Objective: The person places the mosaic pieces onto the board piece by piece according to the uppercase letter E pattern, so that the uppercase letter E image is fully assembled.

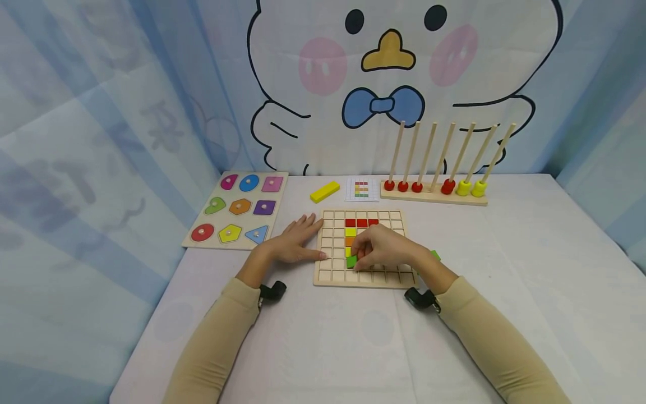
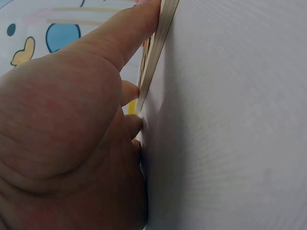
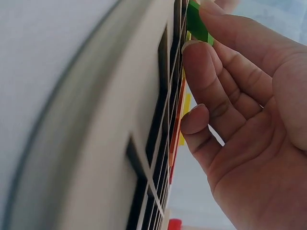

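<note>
A wooden grid board [image 1: 332,276] lies on the table, with red tiles [image 1: 361,223] in a row near its top. Below the leftmost red tile, a yellow tile [image 1: 350,232], an orange tile [image 1: 349,242] and another yellow tile run down one column. My right hand [image 1: 386,247] pinches a green tile [image 1: 351,262] between thumb and finger at the lower end of that column; whether it is seated in its cell cannot be told. My left hand [image 1: 295,242] rests at the board's left edge, thumb and fingers extended, touching it.
Behind the board are a yellow block [image 1: 325,192], a small pattern card [image 1: 362,189] and a peg stand [image 1: 434,194] with red and yellow beads. A shape puzzle [image 1: 227,217] lies at left. Green pieces [image 1: 435,255] show partly behind my right forearm.
</note>
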Action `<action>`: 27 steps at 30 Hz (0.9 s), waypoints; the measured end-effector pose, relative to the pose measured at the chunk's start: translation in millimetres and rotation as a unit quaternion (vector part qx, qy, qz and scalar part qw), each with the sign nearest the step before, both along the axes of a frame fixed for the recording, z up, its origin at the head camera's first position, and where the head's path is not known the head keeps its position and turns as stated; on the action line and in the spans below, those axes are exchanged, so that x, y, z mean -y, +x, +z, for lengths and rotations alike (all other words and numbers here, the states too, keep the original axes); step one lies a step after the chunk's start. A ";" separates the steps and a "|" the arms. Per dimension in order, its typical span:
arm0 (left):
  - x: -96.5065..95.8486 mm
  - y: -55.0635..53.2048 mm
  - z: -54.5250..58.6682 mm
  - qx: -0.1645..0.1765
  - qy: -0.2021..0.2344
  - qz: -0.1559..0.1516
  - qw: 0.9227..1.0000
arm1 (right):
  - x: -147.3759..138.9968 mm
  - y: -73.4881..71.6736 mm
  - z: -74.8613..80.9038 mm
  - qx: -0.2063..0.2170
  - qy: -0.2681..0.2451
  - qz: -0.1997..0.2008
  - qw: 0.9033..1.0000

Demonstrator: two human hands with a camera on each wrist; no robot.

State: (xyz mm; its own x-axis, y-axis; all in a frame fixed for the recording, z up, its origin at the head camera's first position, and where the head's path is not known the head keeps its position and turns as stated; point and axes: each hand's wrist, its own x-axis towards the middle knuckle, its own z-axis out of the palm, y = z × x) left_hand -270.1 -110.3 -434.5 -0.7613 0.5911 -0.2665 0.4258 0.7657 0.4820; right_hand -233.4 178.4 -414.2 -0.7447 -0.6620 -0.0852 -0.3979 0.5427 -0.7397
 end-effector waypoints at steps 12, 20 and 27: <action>0.3 -1.2 -0.4 0.001 0.002 -0.002 1.000 | 2.9 1.8 0.1 0.003 0.009 -0.001 1.000; -0.2 -1.2 -1.4 0.005 0.006 0.004 1.000 | 2.4 1.4 -2.8 -0.004 0.019 0.000 1.000; -0.3 -0.5 -0.4 0.004 0.005 0.005 1.000 | 2.8 2.9 -1.5 -0.007 0.013 0.004 1.000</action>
